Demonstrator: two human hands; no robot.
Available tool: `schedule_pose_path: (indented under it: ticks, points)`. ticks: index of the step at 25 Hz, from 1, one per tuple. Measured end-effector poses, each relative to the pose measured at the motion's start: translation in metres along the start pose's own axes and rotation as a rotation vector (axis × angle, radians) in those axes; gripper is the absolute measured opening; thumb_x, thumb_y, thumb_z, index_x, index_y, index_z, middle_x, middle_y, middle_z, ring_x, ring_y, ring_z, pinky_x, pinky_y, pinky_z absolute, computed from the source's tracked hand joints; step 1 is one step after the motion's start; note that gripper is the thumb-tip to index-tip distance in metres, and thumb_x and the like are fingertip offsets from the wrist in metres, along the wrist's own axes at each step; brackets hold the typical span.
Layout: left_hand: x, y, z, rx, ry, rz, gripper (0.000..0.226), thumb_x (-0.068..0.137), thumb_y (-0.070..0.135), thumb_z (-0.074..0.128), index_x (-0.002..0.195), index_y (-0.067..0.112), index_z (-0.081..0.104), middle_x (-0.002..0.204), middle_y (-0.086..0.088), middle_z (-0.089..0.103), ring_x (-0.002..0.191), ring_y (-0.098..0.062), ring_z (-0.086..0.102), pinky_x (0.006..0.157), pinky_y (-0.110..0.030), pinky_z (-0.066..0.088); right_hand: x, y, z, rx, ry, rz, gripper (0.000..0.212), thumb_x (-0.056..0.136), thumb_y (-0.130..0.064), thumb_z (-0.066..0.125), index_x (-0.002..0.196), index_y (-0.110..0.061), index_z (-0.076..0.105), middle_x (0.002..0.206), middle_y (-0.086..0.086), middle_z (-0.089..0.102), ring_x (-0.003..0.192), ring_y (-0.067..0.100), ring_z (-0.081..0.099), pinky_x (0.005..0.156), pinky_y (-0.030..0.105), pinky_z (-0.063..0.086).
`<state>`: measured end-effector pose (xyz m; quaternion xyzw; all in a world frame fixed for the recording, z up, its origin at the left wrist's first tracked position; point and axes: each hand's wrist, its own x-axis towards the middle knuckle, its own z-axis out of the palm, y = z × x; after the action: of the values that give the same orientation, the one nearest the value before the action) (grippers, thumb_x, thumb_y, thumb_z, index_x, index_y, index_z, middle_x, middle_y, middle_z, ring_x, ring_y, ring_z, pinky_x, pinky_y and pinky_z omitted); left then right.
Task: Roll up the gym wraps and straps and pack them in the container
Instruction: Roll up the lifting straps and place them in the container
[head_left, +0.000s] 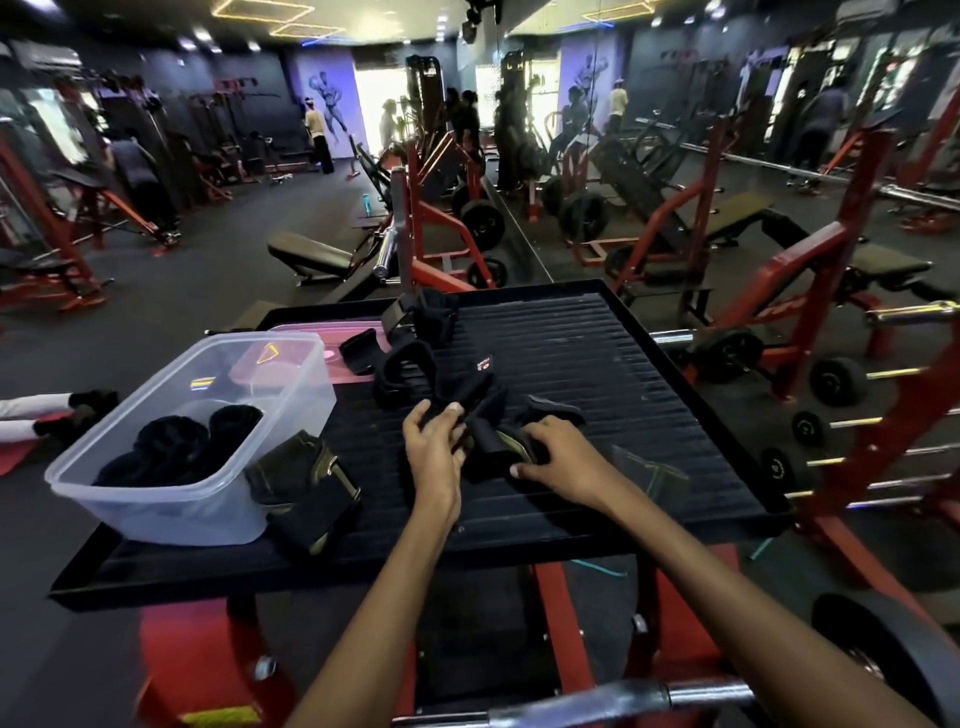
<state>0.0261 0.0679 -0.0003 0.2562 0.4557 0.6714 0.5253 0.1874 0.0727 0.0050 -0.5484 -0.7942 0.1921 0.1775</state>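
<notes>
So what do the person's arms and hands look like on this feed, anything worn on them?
Both forearms are bare up to the bottom edge of the frame, with no sleeves in view. The left hand and right hand wear no gloves, and no rings, watch or wristbands are visible.

Two bare forearms, no sleeves, short fingernails.
</notes>
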Motion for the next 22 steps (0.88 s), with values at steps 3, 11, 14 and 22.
schedule_pose_path:
  ticks: [3,11,14,22]
  points:
    - [-0.003,0.003,-0.001,0.085,-0.103,-0.128,0.015,0.091,0.023,0.056,0.102,0.017,0.048,0.092,-0.004,0.060,0.080,-0.014,0.059,0.065,-0.025,0.049,-0.001,-0.004,-0.001,0.063,-0.044,-0.056,0.058,0.083,-0.043,0.065,0.133,-0.018,0.049,0.126,0.004,0.049,0.120,0.021,0.043,0.103,0.032,0.035]
    - [-0.014,0.011,0.001,-0.015,0.131,-0.036,0.044,0.081,-0.010,0.047,0.114,0.017,0.040,0.086,-0.003,0.053,0.074,-0.018,0.053,0.067,-0.027,0.047,-0.001,0.010,-0.019,0.310,0.108,-0.027,0.045,0.084,-0.038,0.065,0.124,-0.018,0.057,0.127,-0.007,0.048,0.118,0.007,0.045,0.105,0.026,0.037]
    - [-0.018,0.008,-0.003,0.596,0.387,0.518,0.061,0.066,-0.017,0.047,0.122,0.008,0.046,0.115,-0.008,0.046,0.103,-0.023,0.051,0.092,-0.028,0.043,-0.003,0.016,-0.031,0.381,0.176,0.035,0.024,0.089,-0.026,0.061,0.112,-0.019,0.066,0.117,-0.003,0.063,0.106,0.011,0.059,0.093,0.022,0.044]
    - [-0.027,-0.008,0.007,1.233,-0.165,0.675,0.031,0.092,0.045,0.046,0.106,0.024,0.062,0.110,0.007,0.065,0.104,-0.015,0.060,0.090,-0.034,0.040,-0.024,0.047,-0.054,-0.349,-0.079,0.619,0.071,0.082,-0.059,0.057,0.133,-0.010,0.047,0.143,0.016,0.038,0.131,0.038,0.036,0.106,0.047,0.030]
